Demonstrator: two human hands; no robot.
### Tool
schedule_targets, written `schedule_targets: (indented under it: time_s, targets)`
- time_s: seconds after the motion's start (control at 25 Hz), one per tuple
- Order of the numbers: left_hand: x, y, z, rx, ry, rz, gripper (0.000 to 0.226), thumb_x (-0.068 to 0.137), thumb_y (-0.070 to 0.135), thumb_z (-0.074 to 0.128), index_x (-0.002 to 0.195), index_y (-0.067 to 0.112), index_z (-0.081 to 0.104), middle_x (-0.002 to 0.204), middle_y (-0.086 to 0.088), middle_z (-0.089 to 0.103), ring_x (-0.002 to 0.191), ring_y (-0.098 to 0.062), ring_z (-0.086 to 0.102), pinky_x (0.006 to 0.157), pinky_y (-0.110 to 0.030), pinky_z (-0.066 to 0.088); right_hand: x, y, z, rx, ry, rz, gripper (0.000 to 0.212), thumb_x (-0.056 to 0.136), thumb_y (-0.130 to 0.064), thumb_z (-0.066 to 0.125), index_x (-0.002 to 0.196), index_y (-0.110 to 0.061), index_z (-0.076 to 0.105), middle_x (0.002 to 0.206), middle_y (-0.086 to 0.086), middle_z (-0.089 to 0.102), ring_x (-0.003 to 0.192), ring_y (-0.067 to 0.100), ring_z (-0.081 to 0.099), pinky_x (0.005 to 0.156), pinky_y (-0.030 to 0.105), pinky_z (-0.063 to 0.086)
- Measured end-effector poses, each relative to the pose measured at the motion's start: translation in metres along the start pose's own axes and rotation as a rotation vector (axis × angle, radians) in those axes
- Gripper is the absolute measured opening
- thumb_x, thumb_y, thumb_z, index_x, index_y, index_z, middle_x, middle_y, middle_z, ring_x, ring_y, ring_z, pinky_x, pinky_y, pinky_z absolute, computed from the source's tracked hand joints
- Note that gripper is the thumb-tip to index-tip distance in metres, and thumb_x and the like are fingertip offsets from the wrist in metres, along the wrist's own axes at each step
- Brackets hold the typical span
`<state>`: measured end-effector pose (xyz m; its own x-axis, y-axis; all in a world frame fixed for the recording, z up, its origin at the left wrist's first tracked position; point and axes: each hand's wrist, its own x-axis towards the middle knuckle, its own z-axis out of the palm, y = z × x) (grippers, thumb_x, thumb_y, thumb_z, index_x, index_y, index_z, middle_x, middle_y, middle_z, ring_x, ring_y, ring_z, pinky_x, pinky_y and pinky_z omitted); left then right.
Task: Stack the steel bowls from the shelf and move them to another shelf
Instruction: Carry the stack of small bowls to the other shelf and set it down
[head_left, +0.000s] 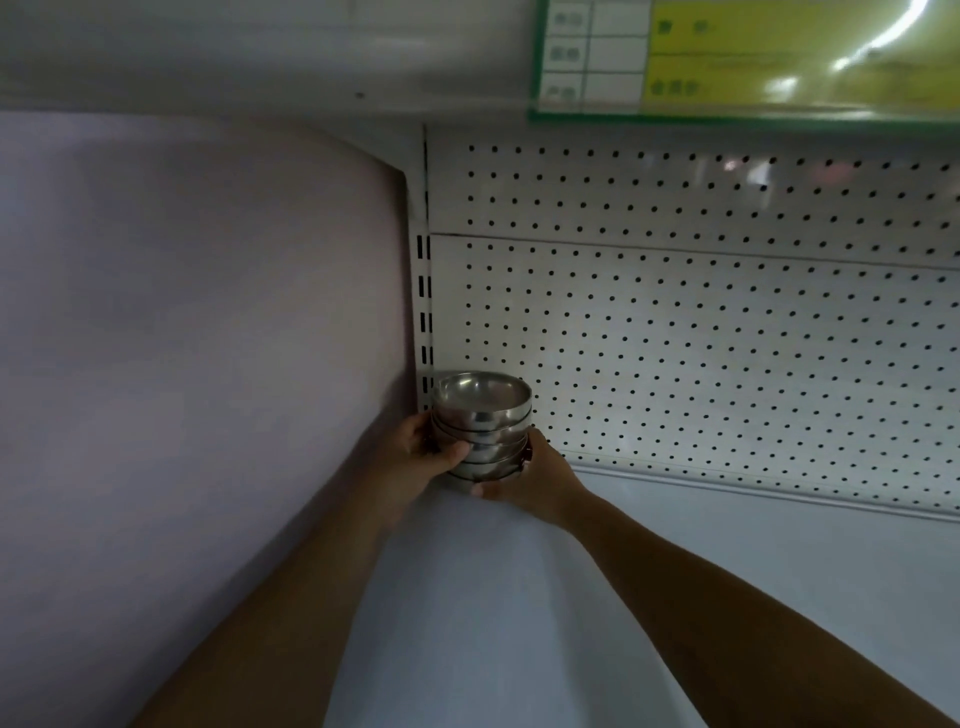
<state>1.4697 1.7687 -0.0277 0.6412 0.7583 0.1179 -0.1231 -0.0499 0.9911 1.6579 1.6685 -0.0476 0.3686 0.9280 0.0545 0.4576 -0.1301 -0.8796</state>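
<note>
Stack of steel bowls (480, 423) at the back left corner of the shelf (727, 597), clasped from both sides. Left hand (415, 452) curled round its left flank, thumb across the front. Right hand (535, 478) wrapped round the lower bowls. Just behind, perforated back panel (727, 338) and slotted upright (425, 312). Close on the left, plain side wall (182, 312). Overhead, green-and-yellow label (727, 57).
</note>
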Motion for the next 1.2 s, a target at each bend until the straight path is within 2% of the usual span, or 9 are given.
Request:
schedule_targets:
  time_s: [0.16,0.24,0.32,0.4,0.6,0.76,0.92,1.12,1.2]
  targets:
    - [0.004,-0.009,-0.004,-0.023,-0.014,0.017,0.065,0.076,0.016,0.084,0.136,0.009,0.06,0.131,-0.008,0.07,0.125,-0.022,0.064,0.113,-0.048,0.045,0.004,0.0,-0.007,-0.023,-0.036,-0.031,0.101,0.056,-0.031,0.104,0.14,-0.024,0.048,0.125,-0.011,0.066,0.121,0.008,0.063,0.092,0.018,0.053]
    - [0.003,-0.011,-0.005,-0.016,-0.043,0.032,0.063,0.08,0.014,0.083,0.138,0.01,0.058,0.133,-0.007,0.069,0.128,-0.022,0.063,0.115,-0.048,0.044,0.001,-0.004,-0.017,-0.007,-0.035,-0.045,0.108,0.057,-0.045,0.1,0.146,-0.022,0.045,0.137,-0.007,0.062,0.129,0.009,0.058,0.102,0.024,0.051]
    - [0.003,-0.012,-0.004,0.009,-0.065,0.064,0.065,0.081,0.015,0.083,0.14,0.01,0.056,0.137,-0.007,0.067,0.131,-0.023,0.06,0.115,-0.048,0.043,0.0,-0.011,-0.032,0.019,0.006,-0.063,0.106,0.07,-0.055,0.09,0.157,-0.023,0.038,0.153,-0.005,0.051,0.14,0.013,0.048,0.111,0.036,0.046]
    - [0.004,-0.015,-0.004,0.022,-0.048,0.08,0.071,0.078,0.021,0.085,0.141,0.011,0.055,0.138,-0.006,0.066,0.132,-0.023,0.059,0.116,-0.048,0.042,0.001,-0.021,-0.044,0.055,0.026,-0.109,0.082,0.09,-0.043,0.08,0.158,-0.025,0.039,0.155,-0.007,0.049,0.14,0.011,0.047,0.111,0.035,0.043]
    - [0.007,-0.021,-0.005,0.029,-0.014,0.106,0.074,0.072,0.028,0.088,0.138,0.012,0.058,0.135,-0.005,0.068,0.13,-0.023,0.061,0.114,-0.047,0.044,0.007,-0.032,-0.043,0.031,0.038,-0.163,0.04,0.097,-0.027,0.074,0.135,-0.031,0.062,0.125,-0.014,0.07,0.118,-0.006,0.061,0.113,0.03,0.043]
    - [0.008,-0.024,-0.004,0.051,0.021,0.106,0.071,0.07,0.027,0.09,0.134,0.016,0.062,0.13,-0.001,0.071,0.125,-0.018,0.064,0.108,-0.036,0.048,0.006,-0.024,-0.037,0.091,0.066,-0.189,0.035,0.098,-0.022,0.074,0.129,-0.036,0.065,0.118,-0.016,0.075,0.114,-0.007,0.066,0.107,0.025,0.047]
    - [0.008,-0.027,-0.004,0.065,0.045,0.1,0.063,0.076,0.019,0.088,0.133,0.018,0.062,0.128,0.002,0.072,0.125,-0.015,0.064,0.104,-0.029,0.051,0.008,-0.021,-0.035,0.118,0.057,-0.205,0.039,0.098,-0.025,0.074,0.135,-0.033,0.065,0.124,-0.013,0.075,0.121,-0.001,0.065,0.111,0.029,0.047]
    - [0.009,-0.026,-0.005,0.091,0.057,0.11,0.063,0.072,0.024,0.089,0.13,0.022,0.063,0.127,0.005,0.072,0.122,-0.01,0.065,0.103,-0.028,0.05,0.006,-0.015,-0.034,0.228,0.029,-0.169,0.05,0.094,-0.029,0.078,0.139,-0.034,0.058,0.137,-0.011,0.069,0.133,0.002,0.059,0.113,0.032,0.046]
    - [0.01,-0.026,-0.006,0.107,0.053,0.106,0.062,0.072,0.025,0.09,0.129,0.025,0.064,0.126,0.006,0.073,0.122,-0.009,0.065,0.103,-0.028,0.05,0.002,-0.007,-0.033,0.167,0.018,-0.156,0.045,0.094,-0.03,0.078,0.135,-0.034,0.059,0.132,-0.014,0.071,0.128,-0.005,0.06,0.111,0.032,0.047]
